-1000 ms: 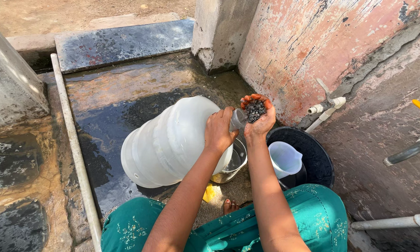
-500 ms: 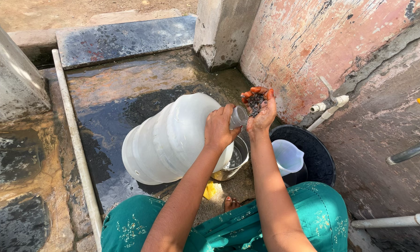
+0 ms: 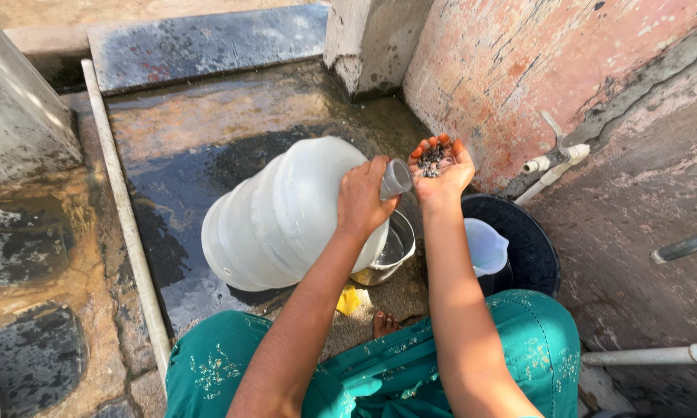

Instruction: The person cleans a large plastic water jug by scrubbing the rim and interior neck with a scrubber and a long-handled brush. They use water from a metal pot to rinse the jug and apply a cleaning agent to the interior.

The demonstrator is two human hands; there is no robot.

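Translucent plastic water jug [image 3: 286, 213], large, tipped on its side over wet stone floor [image 3: 193, 147]; your left hand [image 3: 361, 197] closed round its neck [image 3: 395, 179]. Your right hand [image 3: 439, 166] cupped open, palm up, just beside the mouth, holding dark grit [image 3: 431, 160]. Steel bowl [image 3: 391, 249] beneath the neck. Black bucket [image 3: 530, 248] with pale jug [image 3: 485, 248] inside, near right.

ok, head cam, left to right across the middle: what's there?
white pipe on the ground → big translucent water jug → left hand on the jug's neck → right hand cupping dark grit → black bucket → wall tap
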